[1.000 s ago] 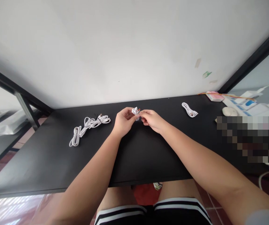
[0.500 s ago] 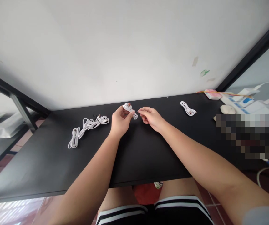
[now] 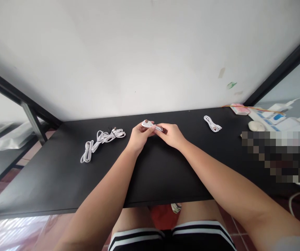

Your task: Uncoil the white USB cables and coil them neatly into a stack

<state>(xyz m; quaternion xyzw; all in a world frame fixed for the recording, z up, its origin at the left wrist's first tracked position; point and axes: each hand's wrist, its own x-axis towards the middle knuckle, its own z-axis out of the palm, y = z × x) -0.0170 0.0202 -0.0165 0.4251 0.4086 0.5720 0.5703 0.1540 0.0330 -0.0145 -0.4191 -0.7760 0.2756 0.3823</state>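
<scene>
Both my hands meet over the middle of a black table. My left hand is closed on a small coiled white cable, holding its left end. My right hand pinches the same coil at its right end. The coil lies roughly level between the two hands, just above the tabletop. To the left lie two or three more bundled white cables in a loose row. Another coiled white cable rests alone at the far right of the table.
A white wall rises behind the table. At the right edge sit a pink box, a cream mouse-like object, white and blue items and a blurred-out patch. A black metal frame stands at the left. My knees show below the front edge.
Half a second ago my right hand was off the coil, with only the left holding it up. The right hand has come back and taken the coil's right end, now held level.
</scene>
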